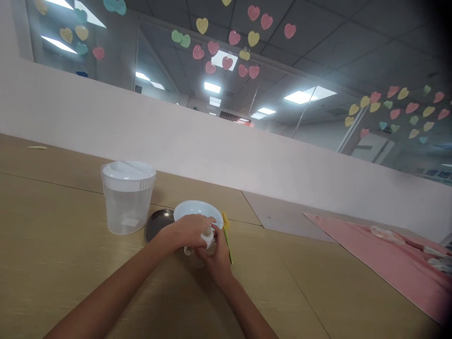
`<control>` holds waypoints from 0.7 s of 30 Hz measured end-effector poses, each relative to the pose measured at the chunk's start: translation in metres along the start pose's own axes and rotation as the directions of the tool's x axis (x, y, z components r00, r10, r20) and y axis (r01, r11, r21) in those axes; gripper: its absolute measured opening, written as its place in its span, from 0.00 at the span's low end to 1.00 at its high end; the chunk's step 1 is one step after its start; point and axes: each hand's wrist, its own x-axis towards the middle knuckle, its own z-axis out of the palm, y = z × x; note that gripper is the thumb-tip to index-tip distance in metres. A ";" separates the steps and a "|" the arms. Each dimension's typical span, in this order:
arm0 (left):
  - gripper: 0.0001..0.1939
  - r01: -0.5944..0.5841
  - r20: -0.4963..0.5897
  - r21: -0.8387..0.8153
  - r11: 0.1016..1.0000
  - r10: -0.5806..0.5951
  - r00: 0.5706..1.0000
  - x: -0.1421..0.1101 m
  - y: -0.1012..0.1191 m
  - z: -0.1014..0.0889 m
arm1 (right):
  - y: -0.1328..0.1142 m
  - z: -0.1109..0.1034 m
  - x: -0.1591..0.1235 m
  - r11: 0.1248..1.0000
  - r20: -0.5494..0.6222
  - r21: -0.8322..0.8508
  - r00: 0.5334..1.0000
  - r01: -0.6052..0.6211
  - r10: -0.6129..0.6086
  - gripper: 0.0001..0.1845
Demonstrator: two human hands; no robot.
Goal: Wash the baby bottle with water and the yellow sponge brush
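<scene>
With forearms [116,282] angled inward and a small white-and-clear object [210,240] (largely hidden) in the grasp of left hand [190,230] and right hand [219,260], just in front of the pale bowl [192,206], best steady it with the right and work gently with the left.

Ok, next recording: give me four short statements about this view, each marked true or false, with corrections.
1. The round white plastic lid sits on the clear plastic bucket. True.

2. The slim yellow-and-green tool lies inside the round white bowl. False: it lies to the bowl's right.

3. The left hand and right hand are both on a small white-and-clear plastic piece. True.

4. The pink fabric cloth is left of the bucket. False: it is at the far right.
</scene>
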 end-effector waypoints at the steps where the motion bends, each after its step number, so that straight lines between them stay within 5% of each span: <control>1: 0.24 0.006 -0.013 0.033 0.999 -0.006 1.000 0.001 0.002 0.001 | 0.000 0.000 0.000 1.000 0.009 -0.007 1.000 -0.002 0.002 0.33; 8: 0.27 0.209 -0.155 0.116 0.971 -0.190 0.969 0.000 0.012 -0.011 | -0.004 -0.001 0.001 0.999 0.035 -0.042 0.999 -0.006 0.007 0.31; 21: 0.20 0.138 -0.234 -0.020 0.990 -0.139 0.962 -0.007 -0.004 -0.024 | -0.009 -0.006 0.002 0.991 0.056 -0.119 0.997 0.057 -0.050 0.24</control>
